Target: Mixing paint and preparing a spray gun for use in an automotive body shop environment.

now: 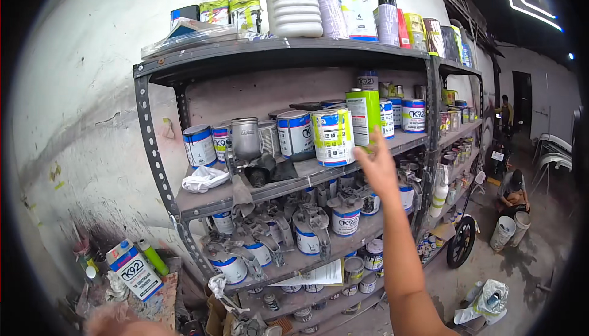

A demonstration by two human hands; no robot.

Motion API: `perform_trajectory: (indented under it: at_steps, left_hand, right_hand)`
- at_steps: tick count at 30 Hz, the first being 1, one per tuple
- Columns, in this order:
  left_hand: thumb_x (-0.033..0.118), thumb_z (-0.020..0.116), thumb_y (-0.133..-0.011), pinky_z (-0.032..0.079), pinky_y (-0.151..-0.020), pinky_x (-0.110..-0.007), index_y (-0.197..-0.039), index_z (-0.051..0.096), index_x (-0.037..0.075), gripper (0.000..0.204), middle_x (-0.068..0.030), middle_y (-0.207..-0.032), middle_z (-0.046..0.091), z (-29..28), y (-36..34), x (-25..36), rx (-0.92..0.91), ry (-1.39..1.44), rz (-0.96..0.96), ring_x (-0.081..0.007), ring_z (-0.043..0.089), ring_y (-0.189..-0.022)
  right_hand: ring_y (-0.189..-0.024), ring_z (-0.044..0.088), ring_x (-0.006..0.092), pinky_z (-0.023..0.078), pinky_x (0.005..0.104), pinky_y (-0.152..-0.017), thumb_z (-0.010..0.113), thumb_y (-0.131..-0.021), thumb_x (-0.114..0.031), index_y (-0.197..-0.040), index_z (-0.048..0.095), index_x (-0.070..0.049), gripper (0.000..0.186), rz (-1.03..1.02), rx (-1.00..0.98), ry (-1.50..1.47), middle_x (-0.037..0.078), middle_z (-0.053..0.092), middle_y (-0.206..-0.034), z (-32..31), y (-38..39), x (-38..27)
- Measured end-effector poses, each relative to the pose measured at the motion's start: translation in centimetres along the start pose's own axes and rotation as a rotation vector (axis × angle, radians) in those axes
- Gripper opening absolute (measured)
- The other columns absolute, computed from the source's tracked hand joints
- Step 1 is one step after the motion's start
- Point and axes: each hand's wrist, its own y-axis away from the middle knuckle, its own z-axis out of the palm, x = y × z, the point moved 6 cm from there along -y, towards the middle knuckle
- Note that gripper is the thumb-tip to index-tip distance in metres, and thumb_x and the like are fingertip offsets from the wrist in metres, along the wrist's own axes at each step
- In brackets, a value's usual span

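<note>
My right hand (377,167) reaches up to the middle shelf, fingers stretched and thumb apart, with nothing in its grip. Just beyond the fingertips stands a tall bright green can (365,115); whether they touch it I cannot tell. Left of my thumb, a paint can (333,138) with yellow-green drips sits at the shelf's front edge. A grey metal spray-gun cup (246,139) stands farther left, next to dark spray-gun parts. At the bottom left, my left hand (126,322) shows only as a blurred patch, its fingers not readable.
The dark metal shelving (282,50) holds several paint cans; aerosols and a white ribbed jug (294,4) stand on top. A thinner can (136,273) and a green bottle (153,257) are at lower left. At right, a person (514,192) crouches near buckets (504,233) and a wheel (461,242).
</note>
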Motion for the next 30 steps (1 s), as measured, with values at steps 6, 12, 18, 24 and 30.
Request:
perform_trajectory:
  at_steps: [6, 12, 18, 24, 30]
  left_hand:
    - [0.017, 0.062, -0.101, 0.047, -0.104, -0.044, -0.139, 0.046, -0.003, 0.046, -0.0173, -0.135, 0.054, 5.8, 19.2, -4.8, -0.286, -0.001, -1.076, -0.0297, 0.059, -0.121]
    - [0.012, 0.062, -0.100, 0.049, -0.102, -0.039, -0.138, 0.048, -0.004, 0.043, -0.0167, -0.130, 0.060, 2.1, 22.4, -2.8, -0.336, -0.150, -1.192, -0.0251, 0.061, -0.118]
    - [0.011, 0.063, -0.098, 0.052, -0.098, -0.037, -0.139, 0.048, -0.001, 0.046, -0.0133, -0.130, 0.060, -2.6, 19.8, -1.3, -0.172, -0.206, -1.224, -0.0225, 0.062, -0.117]
    - [0.047, 0.092, -0.068, 0.031, -0.114, -0.049, -0.157, 0.019, 0.002, 0.123, -0.0162, -0.148, 0.042, -9.2, 12.5, -0.7, -0.313, -0.335, -1.093, -0.0319, 0.038, -0.140]
    - [0.035, 0.097, -0.062, 0.029, -0.118, -0.040, -0.160, 0.001, 0.003, 0.141, -0.0224, -0.156, 0.034, -22.8, 8.3, 4.6, -0.341, -0.637, -1.243, -0.0320, 0.037, -0.144]
  right_hand:
    - [-0.142, 0.037, 0.0438, 0.034, 0.0453, -0.116, 0.080, -0.077, -0.050, -0.158, 0.012, 0.003, 0.118, -0.073, -0.052, 0.286, 0.031, 0.034, -0.154, 5.6, -3.3, 1.0]
    - [-0.134, 0.045, 0.0454, 0.039, 0.0459, -0.111, 0.087, -0.071, -0.036, -0.160, 0.010, -0.005, 0.122, -0.121, 0.111, 0.260, 0.032, 0.041, -0.146, 6.9, -4.1, 1.6]
    - [-0.138, 0.043, 0.0324, 0.035, 0.0392, -0.115, 0.086, -0.070, -0.023, -0.161, 0.007, -0.004, 0.122, -0.251, 0.070, -0.146, 0.023, 0.033, -0.155, 5.4, 0.7, -4.5]
    - [-0.143, 0.036, 0.0285, 0.030, 0.0413, -0.118, 0.096, -0.055, -0.036, -0.160, 0.003, -0.001, 0.145, -0.033, -0.504, -0.631, 0.018, 0.031, -0.158, 11.5, 19.3, -11.9]
    - [-0.148, 0.029, 0.0255, 0.025, 0.0383, -0.120, 0.095, -0.065, -0.026, -0.161, 0.007, -0.002, 0.132, 0.382, -0.990, -0.784, 0.017, 0.027, -0.161, 27.5, 44.5, -18.4]
